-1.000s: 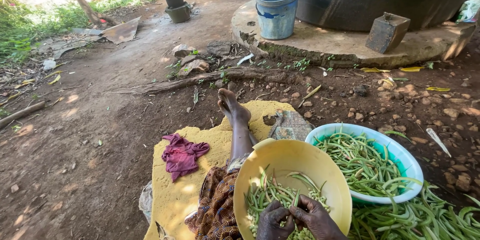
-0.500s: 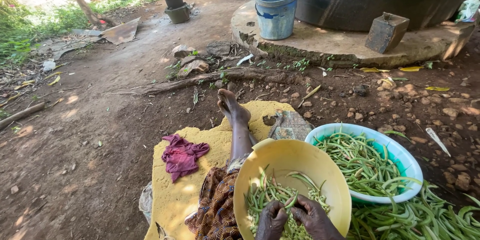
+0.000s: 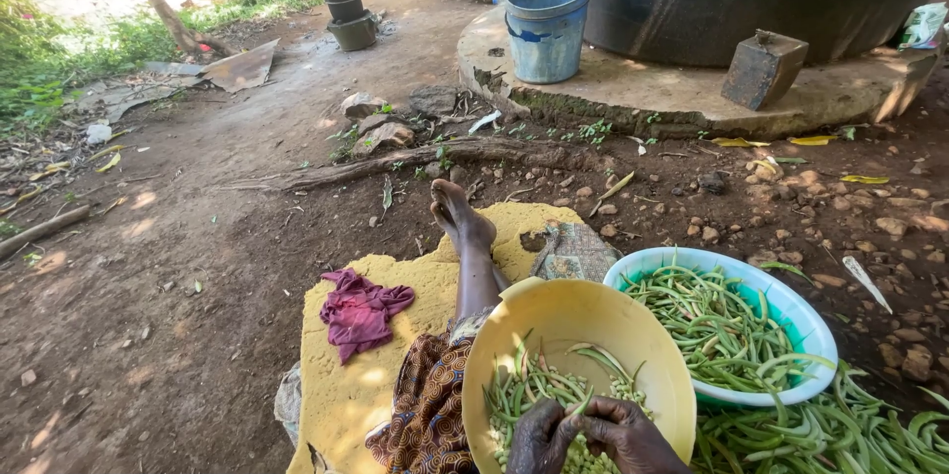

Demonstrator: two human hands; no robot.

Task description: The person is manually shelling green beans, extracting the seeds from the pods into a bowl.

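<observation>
Bean pod (image 3: 581, 407) pinched between both hands (image 3: 593, 437); yellow bowl (image 3: 593, 321) beneath.

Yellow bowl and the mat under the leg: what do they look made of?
The yellow bowl looks like plastic: smooth, evenly coloured, thin rolled rim, slight sheen. The yellow mat looks like foam or thick soft fabric: matte, pitted surface, ragged edges; which one is unclear. Both hands work bean pods inside the bowl.
</observation>
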